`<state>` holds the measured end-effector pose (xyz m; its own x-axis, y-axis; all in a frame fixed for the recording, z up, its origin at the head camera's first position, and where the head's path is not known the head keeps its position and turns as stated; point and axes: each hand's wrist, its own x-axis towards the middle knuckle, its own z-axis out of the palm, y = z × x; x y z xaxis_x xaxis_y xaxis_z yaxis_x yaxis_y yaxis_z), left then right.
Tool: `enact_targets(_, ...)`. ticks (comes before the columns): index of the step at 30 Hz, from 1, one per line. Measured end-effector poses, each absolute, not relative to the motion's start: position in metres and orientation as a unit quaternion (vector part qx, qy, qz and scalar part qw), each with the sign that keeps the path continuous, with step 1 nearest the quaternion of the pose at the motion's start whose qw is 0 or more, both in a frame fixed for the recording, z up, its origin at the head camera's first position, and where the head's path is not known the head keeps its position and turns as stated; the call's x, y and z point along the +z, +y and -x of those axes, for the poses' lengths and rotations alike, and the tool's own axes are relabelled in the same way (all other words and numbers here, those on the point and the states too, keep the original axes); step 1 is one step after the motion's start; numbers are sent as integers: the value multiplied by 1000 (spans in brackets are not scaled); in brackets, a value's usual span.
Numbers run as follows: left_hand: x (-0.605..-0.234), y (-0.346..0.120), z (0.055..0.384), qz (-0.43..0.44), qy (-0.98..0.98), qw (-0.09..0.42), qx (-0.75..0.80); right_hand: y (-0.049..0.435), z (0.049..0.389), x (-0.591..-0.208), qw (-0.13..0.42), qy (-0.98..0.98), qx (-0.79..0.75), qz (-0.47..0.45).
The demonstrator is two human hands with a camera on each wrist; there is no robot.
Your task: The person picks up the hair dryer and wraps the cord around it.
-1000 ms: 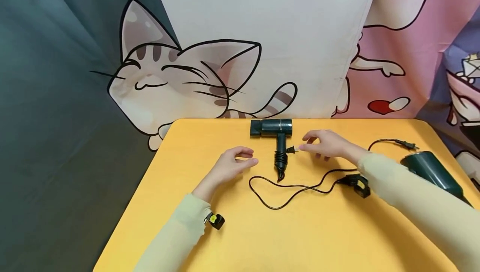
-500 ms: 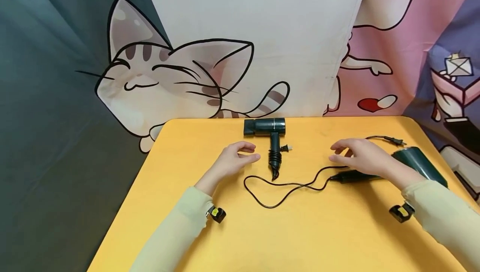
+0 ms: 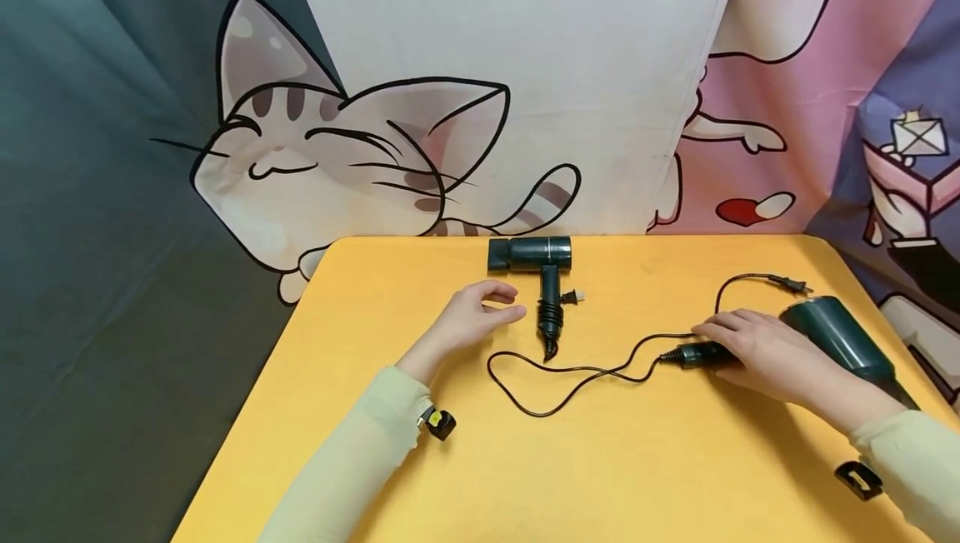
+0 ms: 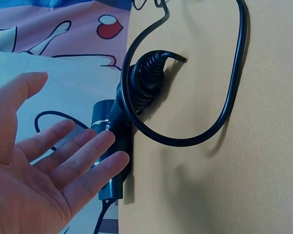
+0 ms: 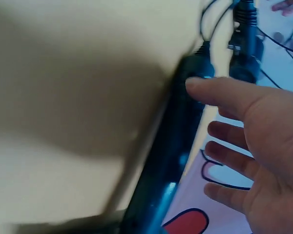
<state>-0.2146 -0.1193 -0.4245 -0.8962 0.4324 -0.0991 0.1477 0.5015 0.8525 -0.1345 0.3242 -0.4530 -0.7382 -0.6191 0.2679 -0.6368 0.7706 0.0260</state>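
Two dark green hair dryers lie on a yellow table (image 3: 525,476). The far hair dryer (image 3: 528,254) has its cord wound round its handle, with the plug (image 3: 572,297) sticking out beside it. My left hand (image 3: 468,318) hovers left of that handle, fingers loosely spread and holding nothing. Over the handle of the second hair dryer (image 3: 836,335), on the right, is my right hand (image 3: 772,360). In the right wrist view, its thumb overlaps the handle (image 5: 161,156) near the cord end, while the other fingers stay beside it, not closed round it.
The second dryer's black cord (image 3: 551,415) lies in a loose loop across the middle of the table. Its plug (image 3: 789,284) rests near the back right. A cartoon cloth backdrop (image 3: 600,52) hangs behind the table's back edge.
My right hand has moved right and toward me, from the wound dryer's plug to the second dryer's handle. My left hand stays nearly in place. The head view has shifted slightly.
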Motion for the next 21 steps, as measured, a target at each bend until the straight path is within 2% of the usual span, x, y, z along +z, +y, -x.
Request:
enact_targets(6,-424,-118,213,-171,852,157,470,333,132,-467,144,-923,-15,-357)
enact_targets(18,-429,-117,212,-172,849,170,470,327,138,-470,110,-931,-49,-345)
enact_targets(21,-429,-116,212,-171,849,171,470,327,139,-470,117,-930,-44,-347)
